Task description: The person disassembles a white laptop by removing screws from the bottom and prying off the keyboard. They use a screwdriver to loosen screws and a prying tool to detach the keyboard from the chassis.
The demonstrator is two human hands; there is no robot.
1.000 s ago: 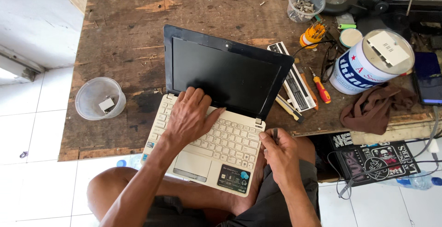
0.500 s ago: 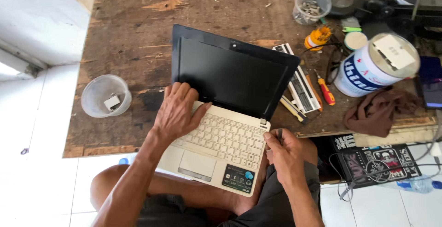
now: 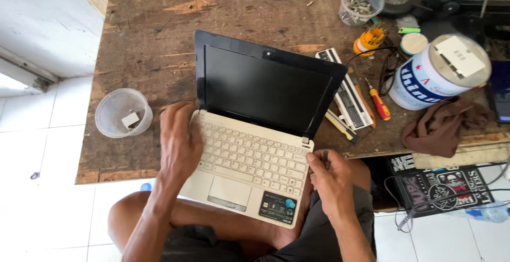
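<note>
A small cream laptop (image 3: 249, 161) with a dark, blank screen (image 3: 265, 89) rests half on my lap, half on the edge of a worn wooden table (image 3: 223, 7). My left hand (image 3: 179, 142) lies flat over the left edge of the keyboard, fingers reaching the left hinge corner. My right hand (image 3: 332, 179) is at the laptop's right edge by the other hinge, fingers curled around a thin tool whose tip barely shows.
A clear plastic cup (image 3: 123, 113) with a small part stands at the left. To the right lie a laptop battery (image 3: 348, 89), an orange screwdriver (image 3: 378, 102), a large white tub (image 3: 438, 71), a brown rag (image 3: 441, 126) and a cup of screws (image 3: 361, 3).
My left hand has slid from the middle of the keyboard to its left edge and hinge corner. The right hand stays by the right hinge.
</note>
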